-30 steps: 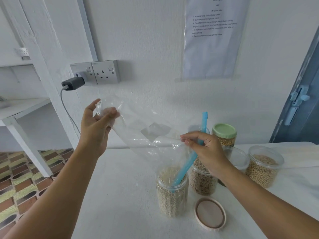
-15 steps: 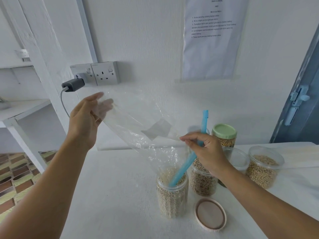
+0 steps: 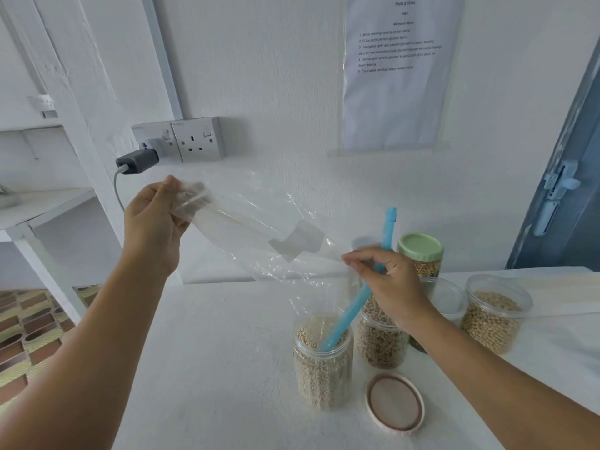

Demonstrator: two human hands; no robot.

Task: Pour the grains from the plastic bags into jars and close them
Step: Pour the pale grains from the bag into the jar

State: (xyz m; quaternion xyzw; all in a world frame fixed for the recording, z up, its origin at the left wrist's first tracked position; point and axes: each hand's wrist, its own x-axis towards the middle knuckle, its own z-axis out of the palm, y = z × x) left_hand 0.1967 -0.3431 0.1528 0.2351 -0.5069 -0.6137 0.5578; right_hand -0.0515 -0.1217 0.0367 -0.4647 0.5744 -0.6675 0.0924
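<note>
Wall sheet [image 3: 402, 73] is headed "TASK & GOAL"; smaller lines unclear.

There is just one view, from a camera on the person's head. It looks forward and a little down, at a white wall [image 3: 276, 92] and the white desk [image 3: 211, 352] under it. The lens is wide, so straight lines bend near the edges. Both arms reach in from the bottom corners, and the hands [image 3: 152, 222] sit close, in the middle of the frame. The jars [image 3: 323, 362] are near, at the lower right. A door [image 3: 565, 190] shows at the right edge, a shelf [image 3: 42, 206] at the left.
</note>
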